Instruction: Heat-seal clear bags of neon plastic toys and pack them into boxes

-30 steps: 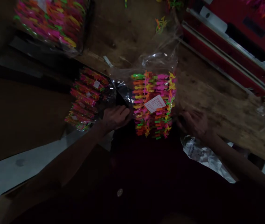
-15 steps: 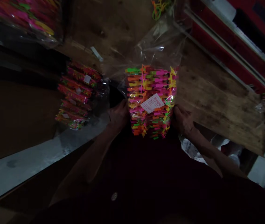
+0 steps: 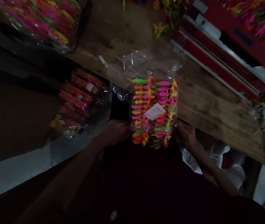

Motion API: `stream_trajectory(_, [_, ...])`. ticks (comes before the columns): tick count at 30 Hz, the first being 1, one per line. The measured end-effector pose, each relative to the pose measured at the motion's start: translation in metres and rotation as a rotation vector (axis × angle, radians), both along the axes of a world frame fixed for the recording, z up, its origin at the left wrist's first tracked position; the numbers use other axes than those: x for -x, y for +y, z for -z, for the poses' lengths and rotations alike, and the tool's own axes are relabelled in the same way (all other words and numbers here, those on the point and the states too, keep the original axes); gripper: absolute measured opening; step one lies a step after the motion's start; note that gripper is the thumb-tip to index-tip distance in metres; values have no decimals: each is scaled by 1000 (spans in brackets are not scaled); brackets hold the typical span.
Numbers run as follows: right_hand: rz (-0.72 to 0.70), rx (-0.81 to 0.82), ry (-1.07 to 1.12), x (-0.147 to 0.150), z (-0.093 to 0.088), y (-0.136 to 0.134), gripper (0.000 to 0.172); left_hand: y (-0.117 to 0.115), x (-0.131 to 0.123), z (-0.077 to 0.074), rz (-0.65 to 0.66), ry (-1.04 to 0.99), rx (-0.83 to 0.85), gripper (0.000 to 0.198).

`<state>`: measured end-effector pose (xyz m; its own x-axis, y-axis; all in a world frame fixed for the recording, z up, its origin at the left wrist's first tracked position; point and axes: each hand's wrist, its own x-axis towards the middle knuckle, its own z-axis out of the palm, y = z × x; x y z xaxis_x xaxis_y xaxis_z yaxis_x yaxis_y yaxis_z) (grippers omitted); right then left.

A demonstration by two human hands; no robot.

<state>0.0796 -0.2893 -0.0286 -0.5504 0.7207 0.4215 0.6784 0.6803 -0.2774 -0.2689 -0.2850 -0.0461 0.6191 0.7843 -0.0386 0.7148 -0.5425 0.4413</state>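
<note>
A clear plastic bag (image 3: 155, 96) packed with rows of small bright plastic pieces hangs upright in front of me, at the table's near edge. Pink, orange, yellow and green show through it, and a white printed label (image 3: 155, 112) lies at a slant behind the film. My left hand (image 3: 118, 131) is closed at the bag's lower left side. On the opposite side my right hand (image 3: 185, 134) pinches the lower right edge. Darkness partly hides the fingertips of both hands. The upper part of the bag is loose, crumpled film above the pieces.
A red sealing machine, as it looks, (image 3: 216, 46) stands right on the wooden table (image 3: 204, 102). Several filled, labelled bags (image 3: 78, 99) are stacked lower left. A large full bag (image 3: 44, 21) sits upper left. Loose plastic pieces (image 3: 160, 29) lie at the back.
The held bag sits slightly lower in view, and its loose top has sunk and crumpled. My left hand has slid lower along its side. The camera view has shifted.
</note>
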Motion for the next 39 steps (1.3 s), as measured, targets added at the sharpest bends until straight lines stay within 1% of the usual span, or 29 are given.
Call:
stream_trajectory(3, [-41, 31, 23, -4, -10, -17, 25, -13, 6, -12, 114, 58, -35, 29])
stream_trajectory(6, [-36, 58, 15, -6, -17, -33, 26, -28, 7, -22, 141, 91, -6, 31])
stream_trajectory(8, [34, 51, 22, -5, -19, -38, 26, -36, 6, -24, 136, 133, 1, 36])
stream_trajectory(11, [184, -21, 73, 0, -19, -38, 24, -45, 2, -23, 128, 198, 46, 39])
stream_trajectory(12, [197, -46, 75, 2, -19, -38, 24, -47, 1, -23, 128, 220, 66, 39])
stream_trajectory(13, [184, -59, 62, 2, -19, -39, 24, -50, 0, -23, 131, 247, 84, 39])
stream_trajectory(15, [104, -54, 13, 1, -19, -44, 25, -56, -1, -27, 144, 311, 102, 37])
stream_trajectory(17, [30, -30, -16, -3, -19, -55, 25, -63, -2, -32, 175, 347, 116, 36])
stream_trajectory(18, [16, -24, -20, -5, -18, -60, 25, -66, -2, -34, 187, 346, 122, 37])
stream_trajectory(21, [50, -26, -41, -12, -10, -77, 28, -71, 1, -38, 219, 301, 152, 39])
stream_trajectory(24, [95, 36, -58, -17, -3, -87, 29, -72, 5, -38, 248, 287, 217, 37])
stream_trajectory(26, [109, 85, -4, -18, -7, -85, 28, -70, 8, -41, 263, 294, 242, 33])
stream_trajectory(27, [109, 76, 40, -18, -14, -80, 26, -67, 9, -45, 266, 282, 234, 32])
stream_trajectory(29, [116, -46, 100, -16, -38, -62, 22, -60, 9, -58, 284, 192, 194, 35])
stream_trajectory(31, [178, -200, 121, -12, -71, -34, 21, -51, 3, -79, 309, 47, 135, 42])
stream_trajectory(32, [223, -232, 123, -10, -89, -17, 21, -47, -1, -90, 318, -10, 97, 44])
stream_trajectory(34, [265, -217, 157, -3, -120, 20, 20, -40, -17, -112, 321, -53, 13, 42])
stream_trajectory(35, [248, -195, 209, 0, -133, 40, 21, -38, -27, -121, 311, -40, -27, 39])
stream_trajectory(37, [167, -146, 348, 10, -153, 78, 25, -35, -49, -136, 272, 36, -62, 36])
stream_trajectory(39, [43, -65, 495, 21, -169, 112, 33, -32, -68, -150, 226, 123, -42, 33])
